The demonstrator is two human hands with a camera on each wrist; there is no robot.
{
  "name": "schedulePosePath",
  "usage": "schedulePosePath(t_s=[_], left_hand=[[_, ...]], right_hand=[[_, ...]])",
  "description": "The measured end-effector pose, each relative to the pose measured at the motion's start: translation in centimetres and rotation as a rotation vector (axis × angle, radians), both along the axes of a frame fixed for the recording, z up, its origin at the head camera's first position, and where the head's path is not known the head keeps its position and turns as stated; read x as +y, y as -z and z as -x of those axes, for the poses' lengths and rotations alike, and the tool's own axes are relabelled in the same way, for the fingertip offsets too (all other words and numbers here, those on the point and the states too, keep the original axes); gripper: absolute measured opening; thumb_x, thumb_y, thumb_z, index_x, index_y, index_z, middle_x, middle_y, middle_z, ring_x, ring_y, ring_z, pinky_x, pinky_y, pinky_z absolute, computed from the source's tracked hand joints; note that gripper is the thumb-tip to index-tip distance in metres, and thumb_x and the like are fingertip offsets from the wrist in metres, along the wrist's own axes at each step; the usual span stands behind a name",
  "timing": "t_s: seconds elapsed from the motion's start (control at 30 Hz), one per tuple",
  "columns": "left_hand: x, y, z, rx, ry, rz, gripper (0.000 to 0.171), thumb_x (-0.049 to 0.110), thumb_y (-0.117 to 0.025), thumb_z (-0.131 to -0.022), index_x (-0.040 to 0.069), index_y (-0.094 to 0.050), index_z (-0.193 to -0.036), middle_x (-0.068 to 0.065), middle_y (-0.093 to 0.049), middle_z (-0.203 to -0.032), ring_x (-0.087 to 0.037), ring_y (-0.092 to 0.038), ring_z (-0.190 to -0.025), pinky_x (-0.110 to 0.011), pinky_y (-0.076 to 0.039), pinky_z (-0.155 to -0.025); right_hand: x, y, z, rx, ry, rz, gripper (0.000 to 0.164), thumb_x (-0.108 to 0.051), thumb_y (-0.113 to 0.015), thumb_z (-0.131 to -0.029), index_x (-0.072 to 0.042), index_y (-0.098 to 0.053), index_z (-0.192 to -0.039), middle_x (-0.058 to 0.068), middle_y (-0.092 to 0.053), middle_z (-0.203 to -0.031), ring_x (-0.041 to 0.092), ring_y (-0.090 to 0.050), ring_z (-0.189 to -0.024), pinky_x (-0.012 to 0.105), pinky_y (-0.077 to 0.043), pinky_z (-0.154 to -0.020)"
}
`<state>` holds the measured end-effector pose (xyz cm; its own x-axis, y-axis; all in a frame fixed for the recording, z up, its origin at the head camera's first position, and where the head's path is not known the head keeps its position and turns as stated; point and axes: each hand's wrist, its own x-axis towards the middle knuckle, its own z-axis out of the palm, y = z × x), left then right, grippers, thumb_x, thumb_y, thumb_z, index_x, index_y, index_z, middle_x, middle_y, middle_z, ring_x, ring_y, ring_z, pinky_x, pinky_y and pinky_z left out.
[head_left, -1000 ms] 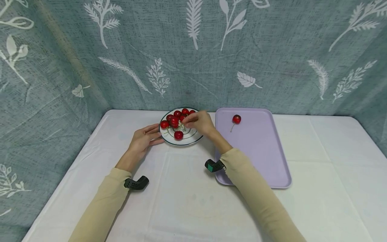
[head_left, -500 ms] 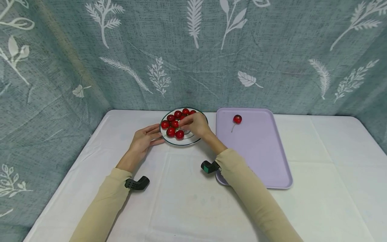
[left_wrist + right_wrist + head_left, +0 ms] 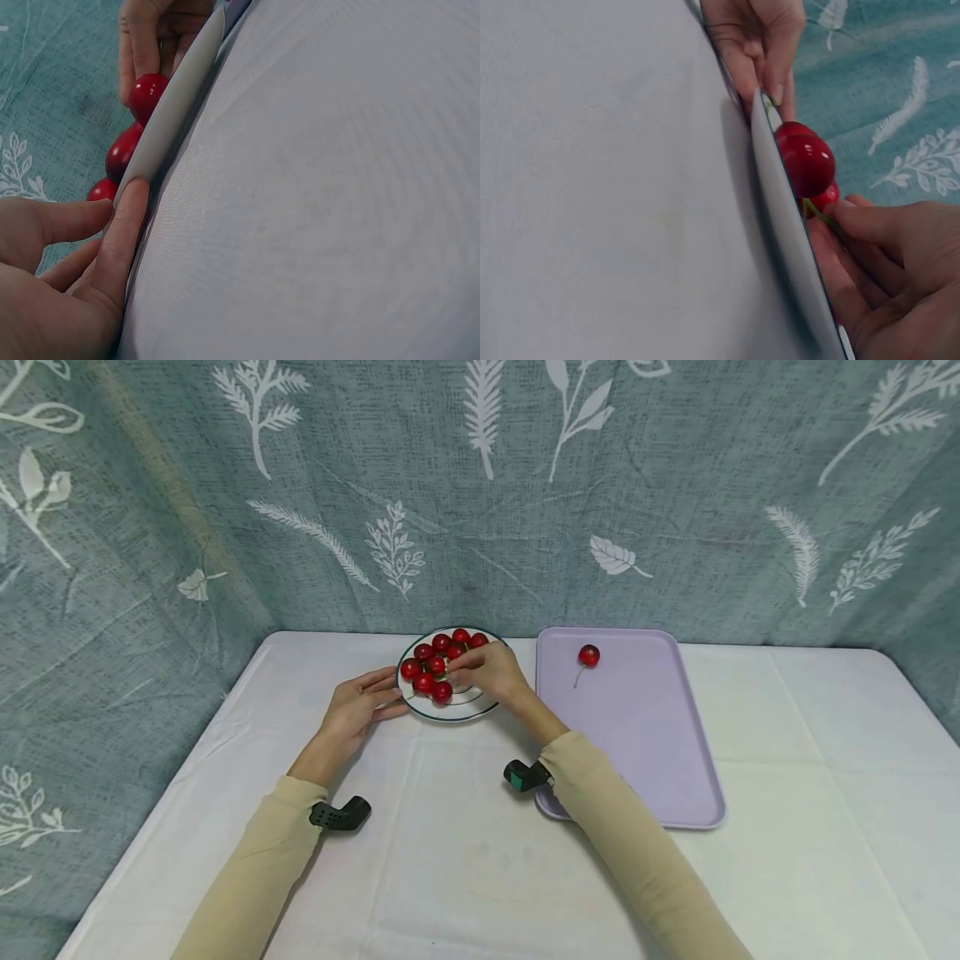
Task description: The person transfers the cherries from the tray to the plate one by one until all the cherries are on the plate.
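Note:
A white plate [image 3: 468, 714] with a dark green rim holds several red cherries [image 3: 423, 683] with stems. My left hand [image 3: 351, 708] grips the plate's left edge; in the left wrist view the thumb [image 3: 79, 220] lies at the rim's upper side and a finger [image 3: 120, 244] against the outside. Over the plate's right half, my right hand [image 3: 491, 670] has its fingertips among the cherries. In the right wrist view, thumb and fingers pinch a green stem [image 3: 815, 210] beside a cherry [image 3: 808, 165]. The right hand hides part of the plate.
Right of the plate lies a lilac tray [image 3: 645, 735] with one stemmed cherry [image 3: 588, 656] near its back edge; my right forearm crosses its left front. A white cloth [image 3: 450, 860] covers the table. Patterned teal fabric [image 3: 465, 527] hangs behind and at the sides.
My right hand has shifted slightly left over the plate, then back a little. A cherry has moved to the plate's front left, next to another. My left hand stays at the rim.

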<state>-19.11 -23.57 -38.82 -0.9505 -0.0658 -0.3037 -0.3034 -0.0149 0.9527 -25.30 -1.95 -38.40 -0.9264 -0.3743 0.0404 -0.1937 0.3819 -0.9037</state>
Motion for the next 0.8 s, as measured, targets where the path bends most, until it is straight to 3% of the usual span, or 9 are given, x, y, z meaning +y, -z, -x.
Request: schedulePosePath(t_s=[0.43,0.8], left_hand=[[-0.1,0.0,0.1,-0.008,-0.005,-0.019,0.055,-0.006,-0.050,-0.098,-0.002,-0.033,-0.150,-0.023,-0.037,-0.150,-0.007,-0.067,-0.089,-0.025,-0.060,-0.086],[0.1,-0.1,0.3,-0.024,-0.005,-0.036,0.056,-0.005,-0.050,-0.098,-0.001,-0.032,-0.151,-0.023,-0.035,-0.151,-0.006,-0.067,-0.087,-0.026,-0.060,-0.086]], right_hand=[[2.5,-0.5,0.3,-0.045,0.028,0.093,0.016,-0.005,-0.071,-0.089,0.003,-0.076,-0.101,0.017,-0.074,-0.098,0.020,-0.070,-0.078,0.023,-0.061,-0.068],[6.8,-3.0,0.7,-0.162,0.101,0.137,0.024,-0.007,-0.068,-0.092,0.008,-0.071,-0.111,0.025,-0.070,-0.105,0.036,-0.069,-0.094,0.043,-0.062,-0.085]])
